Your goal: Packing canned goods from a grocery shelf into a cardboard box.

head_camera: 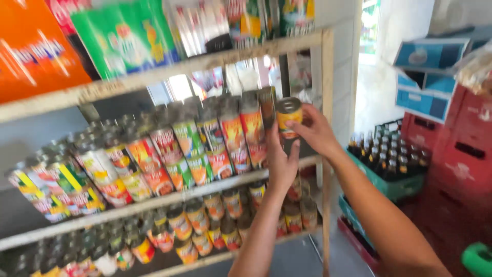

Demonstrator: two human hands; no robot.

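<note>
My right hand [315, 131] grips a small tin can [288, 114] with a yellow and orange label, held up at the right end of the middle shelf [154, 204]. My left hand [282, 160] is raised just below it, fingers stretched flat against the last stacked cans [253, 131] of the row, beside a tilted dark can [266, 105]. I cannot tell whether the left hand grips any can. Rows of colourful tins [154, 154] lie stacked two high along this shelf.
More tins [205, 231] fill the lower shelf. Bright packets [123, 36] sit on the top shelf. To the right are a green crate of dark bottles [384, 161], red crates [461, 154], blue cartons [425, 77] and a green object [479, 259] on the floor.
</note>
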